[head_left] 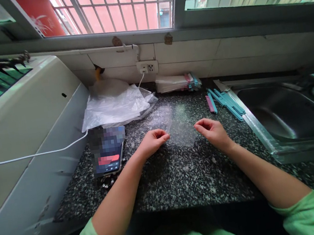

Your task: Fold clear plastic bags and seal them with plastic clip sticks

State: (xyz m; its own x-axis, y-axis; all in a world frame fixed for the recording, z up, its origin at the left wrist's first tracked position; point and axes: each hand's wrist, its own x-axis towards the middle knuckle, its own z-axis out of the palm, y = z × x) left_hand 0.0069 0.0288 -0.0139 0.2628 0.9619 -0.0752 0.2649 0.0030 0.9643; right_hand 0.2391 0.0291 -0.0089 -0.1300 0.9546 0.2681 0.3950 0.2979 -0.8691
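Observation:
A small clear plastic bag lies spread over the speckled granite counter in front of me. My left hand pinches the bag's left edge with fingers curled. My right hand pinches its right edge the same way. Both hands hover just above the counter, about a bag's width apart.
A phone on a white cable lies left of my hands. A heap of clear plastic sits behind it, with a stack of bags by the wall. Pink and teal clip sticks lie beside the steel sink. A white appliance stands left.

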